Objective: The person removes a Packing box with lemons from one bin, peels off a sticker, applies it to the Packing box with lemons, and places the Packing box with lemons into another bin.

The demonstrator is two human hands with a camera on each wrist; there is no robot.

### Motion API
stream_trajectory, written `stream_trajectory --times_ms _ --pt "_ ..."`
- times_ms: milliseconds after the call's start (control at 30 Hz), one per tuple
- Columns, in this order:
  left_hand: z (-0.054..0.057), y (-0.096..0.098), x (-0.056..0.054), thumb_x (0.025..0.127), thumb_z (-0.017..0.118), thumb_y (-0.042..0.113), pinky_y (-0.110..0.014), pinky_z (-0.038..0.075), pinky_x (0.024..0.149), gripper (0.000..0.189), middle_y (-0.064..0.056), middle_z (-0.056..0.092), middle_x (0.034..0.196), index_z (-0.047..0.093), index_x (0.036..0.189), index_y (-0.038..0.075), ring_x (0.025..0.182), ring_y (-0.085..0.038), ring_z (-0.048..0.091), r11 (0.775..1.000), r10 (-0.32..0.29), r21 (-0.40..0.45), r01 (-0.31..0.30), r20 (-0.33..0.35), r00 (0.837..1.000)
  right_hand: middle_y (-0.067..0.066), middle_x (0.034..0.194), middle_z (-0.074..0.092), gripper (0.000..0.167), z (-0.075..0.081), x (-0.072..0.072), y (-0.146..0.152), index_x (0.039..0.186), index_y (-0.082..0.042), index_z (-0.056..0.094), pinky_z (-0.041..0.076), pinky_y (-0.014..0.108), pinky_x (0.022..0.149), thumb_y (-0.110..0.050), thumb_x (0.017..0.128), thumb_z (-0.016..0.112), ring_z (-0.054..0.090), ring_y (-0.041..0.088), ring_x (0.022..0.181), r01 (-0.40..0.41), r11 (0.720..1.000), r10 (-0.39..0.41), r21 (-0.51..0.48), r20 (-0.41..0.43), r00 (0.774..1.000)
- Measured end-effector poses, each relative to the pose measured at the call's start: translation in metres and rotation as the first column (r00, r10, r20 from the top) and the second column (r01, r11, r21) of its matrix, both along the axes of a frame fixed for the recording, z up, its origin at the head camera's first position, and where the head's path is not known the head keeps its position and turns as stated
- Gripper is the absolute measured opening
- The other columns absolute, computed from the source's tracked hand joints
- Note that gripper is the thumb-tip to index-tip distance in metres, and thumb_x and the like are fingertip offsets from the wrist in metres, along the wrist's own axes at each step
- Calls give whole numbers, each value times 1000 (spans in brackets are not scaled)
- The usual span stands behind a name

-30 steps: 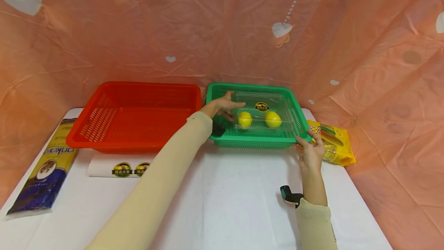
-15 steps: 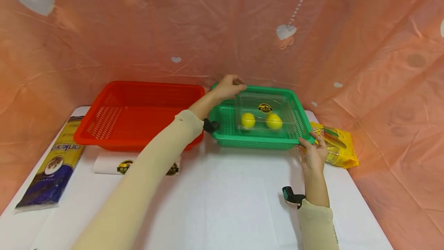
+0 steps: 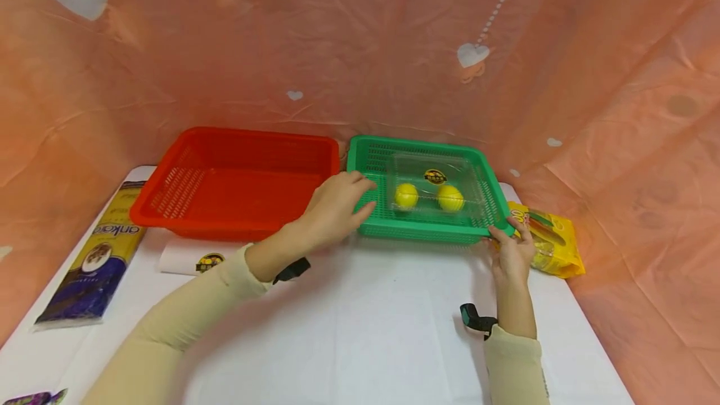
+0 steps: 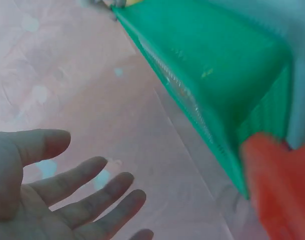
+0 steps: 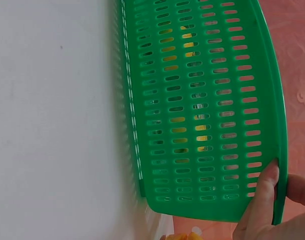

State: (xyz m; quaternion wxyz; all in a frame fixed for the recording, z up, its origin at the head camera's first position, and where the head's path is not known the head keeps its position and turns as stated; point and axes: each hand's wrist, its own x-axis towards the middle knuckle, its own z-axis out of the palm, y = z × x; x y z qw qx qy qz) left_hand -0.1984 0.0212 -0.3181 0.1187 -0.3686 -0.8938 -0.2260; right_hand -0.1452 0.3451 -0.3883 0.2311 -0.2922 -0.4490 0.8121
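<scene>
My left hand [image 3: 336,206] is in the air between the two baskets, holding nothing. Its fingers and thumb are spread apart in the left wrist view. My right hand [image 3: 513,255] grips the near right corner of the green basket [image 3: 416,230]. In the right wrist view, fingers [image 5: 265,192] lie on both sides of that rim. A clear plastic box [image 3: 469,180] with a round label lies inside the green basket. Two yellow balls [image 3: 450,198] show through the box.
A red basket [image 3: 236,224] stands to the left of the green one. Beyond it lies a blue and gold ankara packet [image 3: 98,261]. A white labelled sheet [image 3: 180,259] is in front. A yellow bag [image 3: 554,242] lies at right. A purple wrapper [image 3: 34,399] shows at the near left.
My left hand has gone from the plastic box up to the green basket's far left corner, then back toward me and left. My right hand keeps its grip on the rim.
</scene>
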Motion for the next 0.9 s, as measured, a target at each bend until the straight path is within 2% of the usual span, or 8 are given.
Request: stream_trajectory --times_ms 100,200,333,367,467,733,833,900 --pt "-16 -17 15 92 72 15 -51 43 104 31 -14 65 121 69 120 3 116 -32 58 1000 16 -22 -18 -68 998 8 117 42 40 0 -1 1 122 -7 53 58 23 58 16 90 59 58 13 64 2 1000 -2 6 -3 1000" --pt "-31 -31 27 92 73 22 -62 31 110 40 -16 59 133 64 128 6 129 -34 49 994 72 -79 -80 -100 992 8 118 42 41 -2 -2 2 123 -6 52 58 23 59 16 90 58 58 13 64 -2 1000 2 -1 -14 1000" --pt "-46 -46 42 95 62 51 -73 10 111 67 -17 37 156 47 149 15 146 -40 24 950 167 -248 -190 -113 980 7 119 41 41 -3 -3 2 125 -6 52 58 23 61 16 91 57 59 12 68 -8 1000 8 12 -1 1000" --pt "-49 -50 45 94 58 57 -75 4 111 73 -17 30 160 41 153 17 148 -41 17 935 187 -285 -210 -105 977 8 127 41 42 -4 -3 3 126 -6 51 58 22 62 15 91 57 61 12 71 -14 1000 14 19 8 1000" --pt "-55 -59 51 94 49 66 -75 -9 108 81 -16 15 165 29 158 21 150 -42 0 909 236 -335 -249 -78 968 5 129 41 43 -3 -2 6 128 -8 52 58 21 67 14 91 60 61 10 80 -20 999 18 47 40 999" --pt "-63 -69 52 90 50 70 -74 -14 107 88 -17 8 165 25 159 20 150 -43 -6 895 310 -325 -307 -43 950 4 117 44 43 -3 4 11 125 -10 54 56 20 67 13 89 62 57 10 88 -2 997 -3 76 68 998" --pt "-63 -71 52 90 48 71 -75 -13 107 89 -19 8 165 24 159 21 149 -44 -6 892 319 -331 -308 -24 948 3 115 44 42 -3 4 14 125 -11 54 55 18 68 11 90 62 55 10 90 2 993 -13 120 98 995" --pt "-64 -71 52 90 48 72 -75 -13 106 90 -19 8 165 23 160 21 149 -45 -6 893 318 -332 -303 -9 948 1 115 43 43 -1 5 15 130 -12 52 52 17 75 6 92 63 52 9 95 -4 983 -21 183 137 990"
